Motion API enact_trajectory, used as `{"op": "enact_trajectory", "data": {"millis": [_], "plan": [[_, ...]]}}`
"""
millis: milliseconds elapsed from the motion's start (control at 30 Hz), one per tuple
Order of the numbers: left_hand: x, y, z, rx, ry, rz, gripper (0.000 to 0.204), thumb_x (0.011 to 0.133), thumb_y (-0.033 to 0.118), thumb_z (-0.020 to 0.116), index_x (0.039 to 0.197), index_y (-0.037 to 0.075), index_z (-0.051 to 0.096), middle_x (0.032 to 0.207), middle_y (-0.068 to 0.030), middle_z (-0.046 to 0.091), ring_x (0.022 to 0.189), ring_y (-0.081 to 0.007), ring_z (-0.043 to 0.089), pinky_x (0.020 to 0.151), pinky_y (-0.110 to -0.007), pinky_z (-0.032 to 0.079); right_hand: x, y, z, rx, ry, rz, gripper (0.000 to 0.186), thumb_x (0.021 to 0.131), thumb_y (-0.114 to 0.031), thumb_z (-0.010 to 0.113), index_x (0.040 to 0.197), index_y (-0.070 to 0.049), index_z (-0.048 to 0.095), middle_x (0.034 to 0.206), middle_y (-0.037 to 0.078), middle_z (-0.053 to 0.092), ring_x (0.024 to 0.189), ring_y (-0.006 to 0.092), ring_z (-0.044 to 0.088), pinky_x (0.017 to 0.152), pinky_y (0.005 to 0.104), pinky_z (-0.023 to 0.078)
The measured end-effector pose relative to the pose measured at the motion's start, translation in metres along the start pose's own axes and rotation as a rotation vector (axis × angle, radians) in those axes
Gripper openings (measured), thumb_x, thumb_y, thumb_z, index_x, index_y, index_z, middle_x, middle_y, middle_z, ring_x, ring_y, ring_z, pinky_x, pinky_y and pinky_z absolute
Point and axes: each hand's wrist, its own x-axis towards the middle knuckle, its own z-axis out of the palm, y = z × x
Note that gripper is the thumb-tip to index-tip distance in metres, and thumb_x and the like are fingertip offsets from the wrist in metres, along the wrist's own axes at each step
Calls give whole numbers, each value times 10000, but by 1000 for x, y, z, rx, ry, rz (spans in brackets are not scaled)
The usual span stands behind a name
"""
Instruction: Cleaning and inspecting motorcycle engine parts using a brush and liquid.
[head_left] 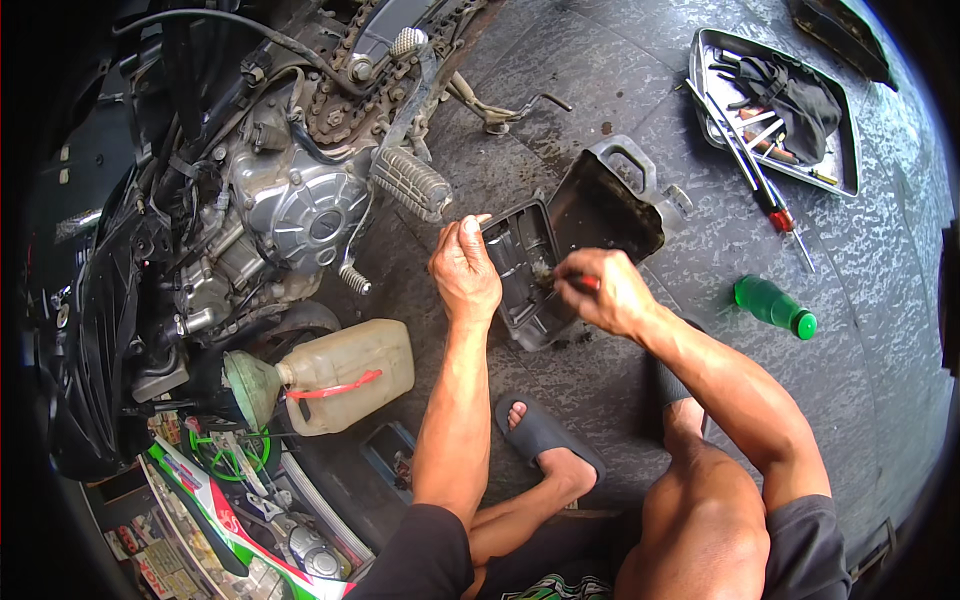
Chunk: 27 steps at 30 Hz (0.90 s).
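My left hand [467, 270] grips the left edge of a dark rectangular ribbed plastic housing [522, 235], thumb up along its rim. The housing tilts against a cut-open grey jerrycan [650, 165], whose inside is dark and stained. In my right hand [615, 295] is a red-handled brush [589, 282]. Its pale tip [543, 272] touches or hovers just over the housing's inner face; my fingers hide part of the handle, and the tip is blurred.
Left stands a motorcycle engine [300, 205] with a footpeg [412, 182] jutting out. Below it lie a cloudy jug [360, 365] and a funnel [250, 388]. A green bottle [772, 305], a screwdriver [785, 222] and a metal tool tray [852, 150] lie right.
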Motion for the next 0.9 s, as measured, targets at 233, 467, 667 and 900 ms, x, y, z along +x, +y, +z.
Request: {"op": "enact_trajectory", "data": {"millis": [233, 467, 667, 900], "plan": [[1, -1, -4, -8, -10, 43, 401, 1059, 262, 433, 958, -15, 704, 776, -122, 666, 671, -196, 600, 648, -344, 467, -1, 0, 2, 309, 189, 251, 172, 814, -109, 724, 959, -17, 715, 846, 141, 723, 772, 237, 704, 736, 346, 548], [-7, 7, -2, -11, 25, 150, 405, 1058, 231, 398, 943, -46, 671, 863, -162, 673, 770, -301, 644, 710, -370, 489, 0, 5, 9, 935, 307, 627, 129, 870, -69, 675, 936, 42, 679, 758, 79, 690, 669, 142, 659, 609, 280, 543], [-12, 11, -1, 60, 87, 282, 379, 1051, 209, 413, 928, -40, 670, 884, -161, 685, 808, -325, 648, 734, -390, 502, 3, 2, 7, 603, 304, 542, 130, 869, -100, 677, 916, 19, 697, 786, 44, 712, 668, 97, 641, 625, 252, 508], [-14, 9, 2, 90, 33, 219, 339, 1041, 185, 445, 941, -42, 675, 878, -164, 688, 779, -332, 650, 719, -388, 508, 9, -19, -13, 139, 184, 369, 165, 830, -117, 704, 926, 17, 702, 770, 144, 712, 738, 200, 698, 706, 316, 545]]}}
